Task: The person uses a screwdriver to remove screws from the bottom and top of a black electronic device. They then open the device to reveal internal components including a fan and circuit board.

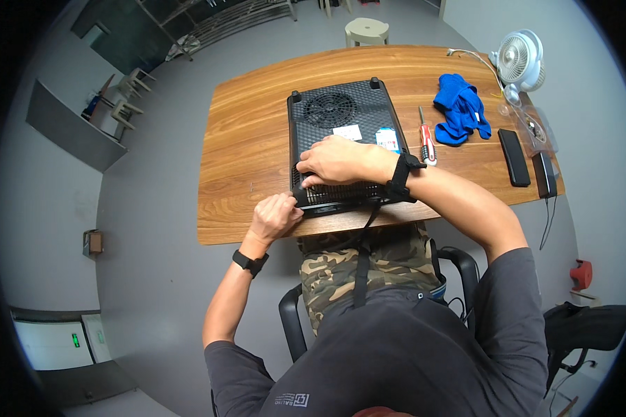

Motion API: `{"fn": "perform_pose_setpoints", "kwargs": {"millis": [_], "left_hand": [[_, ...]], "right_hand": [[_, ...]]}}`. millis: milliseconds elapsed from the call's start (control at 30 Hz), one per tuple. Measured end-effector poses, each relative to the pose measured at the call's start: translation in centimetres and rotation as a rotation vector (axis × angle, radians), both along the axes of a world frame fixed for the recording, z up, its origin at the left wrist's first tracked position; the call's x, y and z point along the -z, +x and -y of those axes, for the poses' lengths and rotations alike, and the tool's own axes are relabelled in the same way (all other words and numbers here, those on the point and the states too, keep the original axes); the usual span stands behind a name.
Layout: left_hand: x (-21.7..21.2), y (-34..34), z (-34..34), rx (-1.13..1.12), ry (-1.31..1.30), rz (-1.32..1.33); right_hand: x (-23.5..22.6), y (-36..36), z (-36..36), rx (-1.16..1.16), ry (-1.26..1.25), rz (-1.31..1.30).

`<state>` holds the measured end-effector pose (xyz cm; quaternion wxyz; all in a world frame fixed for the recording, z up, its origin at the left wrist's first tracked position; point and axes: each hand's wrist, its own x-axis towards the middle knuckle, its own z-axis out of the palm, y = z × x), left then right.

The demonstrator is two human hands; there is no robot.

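Observation:
A black induction cooker (pixel 377 108), by its look, lies upside down on the table, with its round fan grille, rubber feet and two stickers facing up. At its near left corner my left hand (pixel 275 215) is closed, fingers curled against the edge. My right hand (pixel 341 160) reaches across the underside from the right. Its fingers are bent and closed beside that same corner, and whatever may be between them is hidden. A black cord (pixel 373 217) hangs from the near side toward my lap. To the cooker's right lies a red-and-white-handled screwdriver (pixel 428 142).
The wooden table (pixel 240 139) also carries a blue cloth (pixel 460 111), a black oblong case (pixel 513 158), a clear plastic box (pixel 535 128), a black device with cables (pixel 545 174) and a white fan (pixel 520 59). Beyond the far edge stands a pale stool (pixel 366 29).

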<state>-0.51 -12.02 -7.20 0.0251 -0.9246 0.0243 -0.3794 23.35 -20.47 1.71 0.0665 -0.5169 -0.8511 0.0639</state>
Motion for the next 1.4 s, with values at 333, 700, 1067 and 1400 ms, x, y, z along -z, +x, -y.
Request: {"fn": "perform_pose_setpoints", "kwargs": {"millis": [333,700,1067,1400], "left_hand": [[-1.5,-1.4,0.9,-0.094,-0.036,-0.191],[-5.2,-1.4,0.4,-0.010,0.028,-0.227],[-4.9,-1.1,0.0,0.075,0.038,-0.282],[-3.3,-1.7,-0.2,0.025,0.229,-0.349]], "right_hand": [[1.1,0.0,-0.3,-0.015,0.019,-0.025],[1.3,-0.1,-0.3,-0.023,0.027,-0.024],[1.6,0.0,-0.3,-0.022,0.029,-0.022],[1.6,-0.2,-0.2,-0.020,0.026,-0.007]]}}
